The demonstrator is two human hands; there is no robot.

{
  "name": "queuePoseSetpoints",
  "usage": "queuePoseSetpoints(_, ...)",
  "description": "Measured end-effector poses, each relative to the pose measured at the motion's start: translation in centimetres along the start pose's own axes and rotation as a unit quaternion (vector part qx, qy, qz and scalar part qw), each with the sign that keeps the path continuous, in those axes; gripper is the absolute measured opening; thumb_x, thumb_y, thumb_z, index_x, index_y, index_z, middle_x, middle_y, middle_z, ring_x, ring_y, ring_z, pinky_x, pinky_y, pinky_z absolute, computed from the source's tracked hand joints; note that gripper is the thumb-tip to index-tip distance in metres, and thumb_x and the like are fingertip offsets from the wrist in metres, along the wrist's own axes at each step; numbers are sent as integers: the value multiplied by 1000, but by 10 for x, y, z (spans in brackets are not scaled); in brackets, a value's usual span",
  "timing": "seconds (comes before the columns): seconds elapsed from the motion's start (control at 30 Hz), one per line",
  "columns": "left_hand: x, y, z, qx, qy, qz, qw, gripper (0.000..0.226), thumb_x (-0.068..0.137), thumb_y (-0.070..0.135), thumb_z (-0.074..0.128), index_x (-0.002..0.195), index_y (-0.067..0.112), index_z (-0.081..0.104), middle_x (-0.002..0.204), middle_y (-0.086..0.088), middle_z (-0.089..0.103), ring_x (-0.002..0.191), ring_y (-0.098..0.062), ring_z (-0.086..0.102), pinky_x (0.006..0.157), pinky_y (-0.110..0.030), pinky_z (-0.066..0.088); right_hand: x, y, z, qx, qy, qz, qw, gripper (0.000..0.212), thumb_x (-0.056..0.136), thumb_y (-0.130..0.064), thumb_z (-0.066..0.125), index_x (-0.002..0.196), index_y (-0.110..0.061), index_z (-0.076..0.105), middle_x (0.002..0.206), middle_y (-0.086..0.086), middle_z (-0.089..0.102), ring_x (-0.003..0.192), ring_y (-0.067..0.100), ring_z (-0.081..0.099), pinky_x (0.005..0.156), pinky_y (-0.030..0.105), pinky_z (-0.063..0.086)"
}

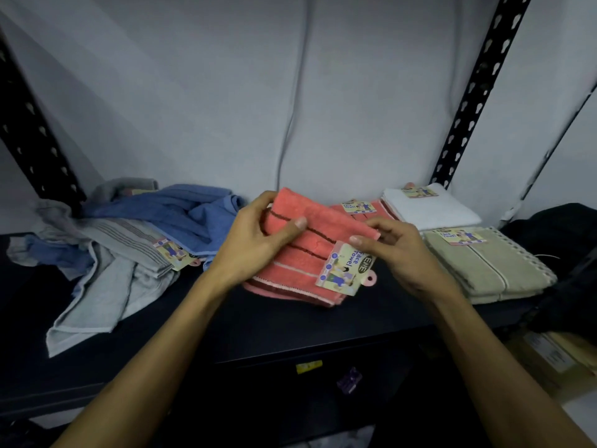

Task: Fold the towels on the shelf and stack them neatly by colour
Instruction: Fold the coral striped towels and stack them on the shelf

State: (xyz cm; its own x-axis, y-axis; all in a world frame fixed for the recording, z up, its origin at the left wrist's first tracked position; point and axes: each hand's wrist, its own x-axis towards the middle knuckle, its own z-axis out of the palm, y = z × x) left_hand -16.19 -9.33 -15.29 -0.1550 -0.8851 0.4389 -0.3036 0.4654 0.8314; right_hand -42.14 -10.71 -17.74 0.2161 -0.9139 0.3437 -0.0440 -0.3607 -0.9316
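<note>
Both hands are on the coral towel (300, 250) mid-shelf (226, 321): left hand (258, 240) grips its far fold, right hand (392, 250) pinches the corner by the label (342, 270). Best bet: square the edges, then lay it on the folded coral towel (365, 212) behind.

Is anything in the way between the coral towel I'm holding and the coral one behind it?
Nothing visible. Both hands hold the coral towel, and the folded coral one lies just behind, beside the white towel.

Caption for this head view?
Both hands, left hand and right hand, fold coral towel on shelf.
</note>
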Motion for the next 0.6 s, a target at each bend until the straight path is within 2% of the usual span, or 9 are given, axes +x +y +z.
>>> queuePoseSetpoints(0.07,9,11,-2,53,-35,6,998,43,77,44,85,113,29,66,101,11,70,90,-5,68,80,-23,56,6,-12,-1,0,-11,-1,1000,23,77,-12,79,93,1,69,90,12,72,85,27,72,76,37,58)
queuePoseSetpoints(0.1,15,15,-4,78,-66,9,995,41,74,43,87,109,29,70,100,10,71,90,-6,69,80,-26,58,9,-19,-3,-7,-24,0,1000,21,78,-10,79,93,2,68,89,11,73,83,27,72,73,35,58)
queuePoseSetpoints(0.17,26,22,-7,97,-126,-2,987,33,75,37,88,103,25,76,96,8,76,88,-8,73,83,-36,61,14,-32,-8,-19,-51,10,998,18,81,-6,77,93,3,68,90,10,74,83,26,73,70,32,58)
queuePoseSetpoints(0.23,36,26,-9,125,-179,-12,976,34,76,38,87,106,26,76,96,9,77,87,-8,74,83,-38,61,18,-44,-12,-34,-65,18,997,20,81,-8,78,94,4,67,89,16,75,80,27,74,67,31,59)
queuePoseSetpoints(0.3,46,32,-5,168,-225,-10,960,40,77,48,84,113,33,72,96,9,76,86,-7,73,81,-34,62,22,-52,-14,-50,-67,17,996,23,82,-10,78,94,7,66,85,18,74,75,25,74,62,28,58)
queuePoseSetpoints(0.4,60,39,12,192,-215,34,957,32,87,50,73,115,34,69,90,8,74,78,-6,69,72,-25,57,28,-61,-15,-33,-32,12,999,23,84,-16,74,95,4,68,79,12,73,70,21,73,59,25,57)
queuePoseSetpoints(0.43,64,39,17,182,-197,50,962,27,91,46,70,114,32,69,89,8,73,77,-6,68,71,-26,55,28,-61,-18,-6,-17,19,1000,27,85,-22,72,99,1,69,83,12,74,73,23,73,62,28,59)
queuePoseSetpoints(0.5,68,32,25,128,-161,59,977,20,97,37,66,114,27,68,92,6,73,82,-9,70,76,-31,56,21,-53,-31,77,2,57,995,40,86,-31,66,113,-2,67,100,16,74,90,29,72,78,38,62)
queuePoseSetpoints(0.6,70,11,31,11,-129,28,991,19,100,32,63,119,29,67,101,1,74,95,-18,72,86,-37,58,0,-22,-43,134,-1,139,981,52,87,-27,70,131,-1,58,124,18,69,117,34,64,100,46,53)
